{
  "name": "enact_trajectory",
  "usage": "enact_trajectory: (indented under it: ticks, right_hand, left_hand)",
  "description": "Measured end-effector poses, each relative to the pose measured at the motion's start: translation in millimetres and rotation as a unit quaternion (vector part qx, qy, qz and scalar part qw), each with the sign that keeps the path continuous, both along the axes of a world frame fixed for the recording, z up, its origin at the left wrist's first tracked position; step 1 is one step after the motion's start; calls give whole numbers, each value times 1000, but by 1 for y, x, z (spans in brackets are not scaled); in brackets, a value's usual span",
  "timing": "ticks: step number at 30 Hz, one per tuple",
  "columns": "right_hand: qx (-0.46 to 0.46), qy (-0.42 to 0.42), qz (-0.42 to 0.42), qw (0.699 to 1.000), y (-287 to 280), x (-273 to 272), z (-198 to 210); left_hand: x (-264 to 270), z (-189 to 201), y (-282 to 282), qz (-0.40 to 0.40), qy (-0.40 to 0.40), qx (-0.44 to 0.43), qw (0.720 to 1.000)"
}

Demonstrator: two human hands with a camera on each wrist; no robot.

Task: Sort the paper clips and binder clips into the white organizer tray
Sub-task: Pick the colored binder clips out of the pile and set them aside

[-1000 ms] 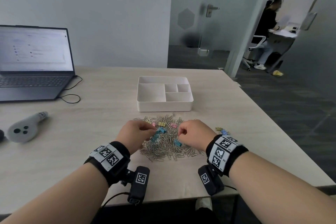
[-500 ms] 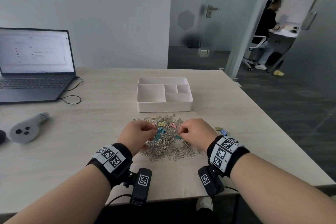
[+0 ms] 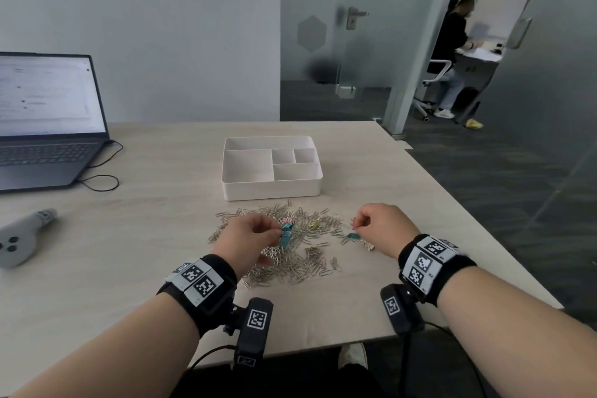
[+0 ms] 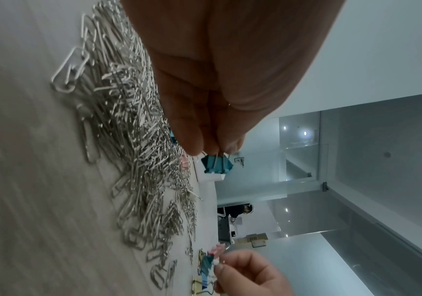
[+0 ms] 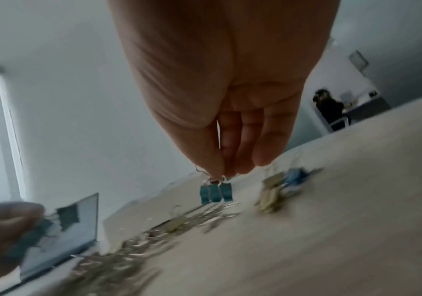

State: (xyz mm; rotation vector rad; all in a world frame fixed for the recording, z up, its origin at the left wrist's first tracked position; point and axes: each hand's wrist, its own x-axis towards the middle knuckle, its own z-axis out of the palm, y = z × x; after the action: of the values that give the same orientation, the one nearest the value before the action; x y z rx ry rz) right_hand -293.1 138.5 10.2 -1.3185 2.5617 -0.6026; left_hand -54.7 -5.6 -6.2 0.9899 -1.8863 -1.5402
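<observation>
A heap of silver paper clips (image 3: 290, 255) lies on the table in front of the white organizer tray (image 3: 271, 192), whose compartments look bare. My left hand (image 3: 277, 230) hovers over the heap and pinches the wire handles of a teal binder clip (image 3: 286, 235), seen hanging from the fingertips (image 4: 204, 146) in the left wrist view (image 4: 216, 163). My right hand (image 3: 357, 225) is to the right of the heap, pinching another teal binder clip (image 5: 216, 193) just above the table. A pink binder clip (image 3: 287, 220) and a yellow binder clip (image 3: 312, 225) remain in the heap.
A few gold and blue binder clips (image 5: 280, 186) lie apart by my right hand. An open laptop (image 3: 48, 126) with a cable (image 3: 100, 182) sits back left, and a grey controller (image 3: 19, 236) at the left. The table edge (image 3: 484, 236) runs close on the right. A person (image 3: 452, 52) sits in the far room.
My right hand has moved right, away from the heap, carrying a teal binder clip. My left hand has lifted its teal clip off the heap.
</observation>
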Motion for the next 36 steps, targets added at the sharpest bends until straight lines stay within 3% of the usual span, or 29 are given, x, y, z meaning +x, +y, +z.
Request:
enact_trajectory:
  ticks: [5,10,13,17,24,27,31,36]
  right_hand:
    - [100,78,9,992,21,-27,1]
    - [88,94,12,992,20,-22,8]
    - [3,-4,61,998,12,6,17]
    - [-41,-199,148,968,1,52,20]
    - [-96,-288,144,942,-6,69,6]
    - [-80,-258,92,959,0,51,1]
    - [-5,-120,23,993,14,14,-3]
    - [96,-7,11,995,24,-14,-1]
  left_hand:
    - [-9,0,9,-10,6,10,1000]
    - [-15,1,15,-16,16,38,999]
    - [-17,1,18,-27,14,44,999]
    - [-20,3,27,-61,30,53,996]
    - [-16,5,31,-84,38,60,994]
    - [-11,5,26,-78,28,48,995]
    - [-3,2,13,-44,3,20,999]
    - [6,2,-6,4,-38,-55,998]
